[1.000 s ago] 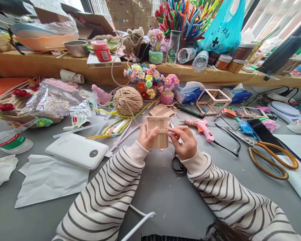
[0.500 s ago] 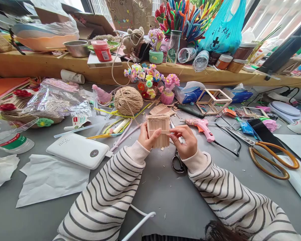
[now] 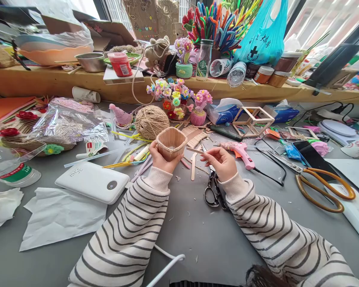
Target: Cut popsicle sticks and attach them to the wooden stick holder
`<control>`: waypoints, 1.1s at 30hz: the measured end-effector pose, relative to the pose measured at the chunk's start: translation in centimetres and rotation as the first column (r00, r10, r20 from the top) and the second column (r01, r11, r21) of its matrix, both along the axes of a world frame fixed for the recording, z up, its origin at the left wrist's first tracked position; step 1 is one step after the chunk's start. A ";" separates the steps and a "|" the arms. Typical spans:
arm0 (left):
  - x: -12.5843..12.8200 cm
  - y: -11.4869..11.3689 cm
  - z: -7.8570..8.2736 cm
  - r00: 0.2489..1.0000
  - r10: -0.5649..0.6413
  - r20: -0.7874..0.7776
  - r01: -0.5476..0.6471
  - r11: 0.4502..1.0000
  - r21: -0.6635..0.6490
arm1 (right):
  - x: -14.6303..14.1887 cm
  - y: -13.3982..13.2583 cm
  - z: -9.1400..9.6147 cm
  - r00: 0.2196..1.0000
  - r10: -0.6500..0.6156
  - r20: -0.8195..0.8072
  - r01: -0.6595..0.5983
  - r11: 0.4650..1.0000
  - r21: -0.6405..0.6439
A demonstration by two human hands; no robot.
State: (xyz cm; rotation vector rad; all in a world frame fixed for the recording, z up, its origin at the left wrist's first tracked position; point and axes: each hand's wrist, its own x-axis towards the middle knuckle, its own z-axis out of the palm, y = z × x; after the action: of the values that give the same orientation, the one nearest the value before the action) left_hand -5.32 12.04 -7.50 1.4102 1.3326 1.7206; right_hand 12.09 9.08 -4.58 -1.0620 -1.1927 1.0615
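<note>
My left hand [image 3: 164, 160] is wrapped round a small box made of wooden craft sticks [image 3: 171, 145], its twine-edged opening tilted toward me. In my right hand [image 3: 220, 161], thumb and fingers pinch a thin craft stick [image 3: 196, 150], which points left, its tip just apart from the box. Below and beyond lie more craft sticks [image 3: 193, 167] on the grey table. Black-handled scissors [image 3: 212, 193] rest just under my right hand. A pink glue gun [image 3: 242, 154] lies to the right of it, and a ball of twine [image 3: 152, 121] sits behind my left hand.
Large scissors with orange-brown handles [image 3: 326, 191] lie at the right. On the left are a white power bank [image 3: 92, 181], white paper [image 3: 64, 217] and a plastic bottle [image 3: 16, 173]. An open wooden stick frame [image 3: 253, 121] and pink knitted flowers [image 3: 199, 115] stand farther back.
The stick box has moved left and tipped so its opening now shows. The right hand has drawn the craft stick away from the box's side.
</note>
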 end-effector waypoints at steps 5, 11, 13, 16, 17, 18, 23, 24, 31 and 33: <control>-0.2 -0.3 -0.4 0.978 0.077 -0.195 -0.074 0.997 0.018 | 0.7 0.3 0.1 0.999 0.006 -0.043 -0.008 0.999 -0.041; -0.6 -1.4 1.5 0.874 0.379 -0.304 -0.256 0.891 0.374 | 1.9 0.1 -0.1 0.999 -0.003 0.032 0.004 1.000 -0.024; -0.5 -2.1 2.4 0.835 0.465 -0.296 -0.261 0.807 0.530 | 2.2 0.0 -0.1 0.995 0.021 0.096 -0.020 1.000 -0.009; 0.1 -3.1 3.3 0.812 0.383 -0.440 -0.020 0.772 0.635 | 2.4 -0.2 0.0 0.958 0.122 0.261 -0.134 0.991 0.029; 0.3 -3.4 3.5 0.791 0.345 -0.505 0.079 0.761 0.644 | 2.4 -0.3 0.1 0.934 0.146 0.327 -0.171 0.984 0.047; 0.5 -3.6 3.5 0.755 0.352 -0.553 0.139 0.738 0.660 | 2.3 -0.4 0.2 0.908 0.155 0.389 -0.196 0.978 0.069; 0.9 -3.3 3.3 0.658 0.451 -0.603 0.090 0.748 0.658 | 1.9 -0.8 0.4 0.841 0.132 0.524 -0.226 0.967 0.120; 0.7 -3.2 3.3 0.661 0.454 -0.598 0.054 0.766 0.641 | 1.9 -0.8 0.4 0.840 0.131 0.527 -0.224 0.968 0.116; 0.6 -3.5 3.2 0.671 0.460 -0.581 0.058 0.749 0.660 | 2.0 -0.7 0.4 0.883 0.154 0.444 -0.213 0.973 0.086; 1.1 -3.6 3.0 0.699 0.199 -0.687 0.304 0.787 0.537 | 2.0 -0.7 0.5 0.886 0.178 0.427 -0.235 0.968 0.084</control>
State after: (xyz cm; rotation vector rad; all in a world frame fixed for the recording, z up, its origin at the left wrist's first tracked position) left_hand -4.25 8.41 -4.53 2.7092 1.0404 1.6926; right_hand 14.07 8.36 -4.11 -1.1051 -1.7322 0.9224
